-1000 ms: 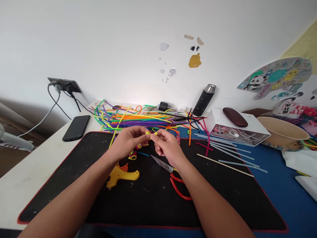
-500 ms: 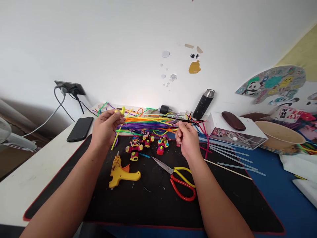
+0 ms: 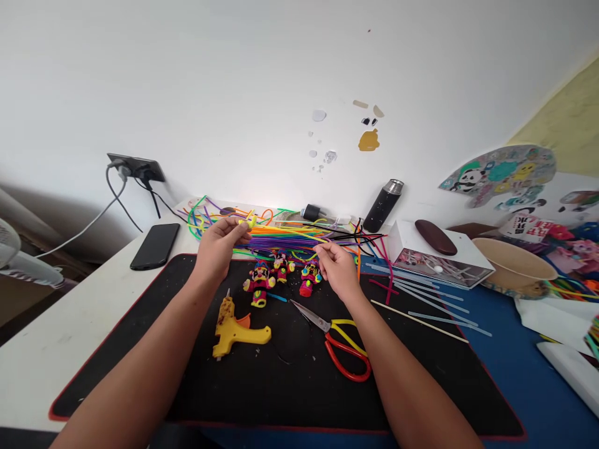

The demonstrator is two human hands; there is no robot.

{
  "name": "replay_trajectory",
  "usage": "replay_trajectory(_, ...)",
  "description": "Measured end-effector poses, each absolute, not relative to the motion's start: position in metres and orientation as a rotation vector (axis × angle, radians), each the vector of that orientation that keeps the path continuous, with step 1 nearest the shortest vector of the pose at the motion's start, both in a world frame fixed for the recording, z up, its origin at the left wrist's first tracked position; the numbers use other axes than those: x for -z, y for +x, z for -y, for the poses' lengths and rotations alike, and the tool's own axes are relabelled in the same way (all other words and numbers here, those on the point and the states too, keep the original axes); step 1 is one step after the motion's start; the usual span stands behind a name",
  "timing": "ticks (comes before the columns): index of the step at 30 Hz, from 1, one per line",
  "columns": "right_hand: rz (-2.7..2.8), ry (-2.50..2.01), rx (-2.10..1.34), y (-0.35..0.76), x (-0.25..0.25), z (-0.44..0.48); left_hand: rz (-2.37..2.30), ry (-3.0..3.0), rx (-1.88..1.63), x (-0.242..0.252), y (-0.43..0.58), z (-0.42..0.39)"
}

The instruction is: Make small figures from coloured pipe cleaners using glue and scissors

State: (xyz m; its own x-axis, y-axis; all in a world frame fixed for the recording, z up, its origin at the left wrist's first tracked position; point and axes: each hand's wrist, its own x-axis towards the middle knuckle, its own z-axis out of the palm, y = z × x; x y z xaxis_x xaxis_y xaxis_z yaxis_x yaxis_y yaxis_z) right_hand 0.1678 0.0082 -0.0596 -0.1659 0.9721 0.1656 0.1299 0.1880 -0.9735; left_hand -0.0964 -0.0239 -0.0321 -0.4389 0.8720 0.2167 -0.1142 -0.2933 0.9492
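Note:
My left hand (image 3: 219,242) pinches a small yellow curled piece (image 3: 249,221) above the left part of a pile of colourful pipe cleaners (image 3: 290,241). A thin yellow stem runs from that piece towards my right hand (image 3: 333,262), whose thumb and finger are closed at its far end. Below the pile lie three small colourful figures, one at the left (image 3: 259,284), one in the middle (image 3: 281,266) and one beside my right fingers (image 3: 309,277).
On the black mat (image 3: 243,393) lie a yellow glue gun (image 3: 236,330) and scissors (image 3: 334,330). Glue sticks (image 3: 435,299), a white box (image 3: 449,246) and a bowl (image 3: 515,259) are on the right. A phone (image 3: 155,246) lies left; a black flask (image 3: 384,206) leans at the wall.
Both hands have come closer together over the pile, my right hand moving left. The yellow stem now spans between them. The view has shifted slightly.

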Motion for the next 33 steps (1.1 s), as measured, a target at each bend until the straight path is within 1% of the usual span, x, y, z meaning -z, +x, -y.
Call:
replay_trajectory(3,1.608,-1.134,-1.049,0.172,0.053,-0.01,-1.214,0.985,-1.848,0.028,-0.103,0.024)
replay_trajectory(7,1.75,-1.183,-0.931,0.178,0.047,-0.01,-1.162,0.832,-2.148,0.016,-0.127,0.025)
replay_trajectory(9,1.811,-1.181,-0.897,0.176,0.047,-0.009,-1.139,0.713,-2.227,0.013,-0.139,0.026)
replay_trajectory(13,1.985,-1.163,-0.815,0.151,0.044,-0.006,-1.127,0.567,-2.156,0.016,-0.148,0.023)
replay_trajectory(16,2.214,-1.149,-0.742,0.12,0.035,-0.003,-1.118,0.552,-2.165,0.017,-0.147,0.021)
replay_trajectory(21,2.696,-1.044,-0.392,0.059,0.019,0.0,-1.075,0.528,-2.222,0.013,-0.147,0.024)
replay_trajectory(24,2.925,-0.872,-0.148,0.022,0.015,-0.003,-1.052,0.484,-2.221,0.012,-0.15,0.025)
replay_trajectory(27,3.059,-0.681,0.012,-0.01,0.016,-0.009,-1.045,0.444,-2.229,0.011,-0.155,0.026)
replay_trajectory(33,3.254,-0.578,0.013,-0.039,0.029,-0.016,-1.047,0.438,-2.228,0.009,-0.161,0.028)
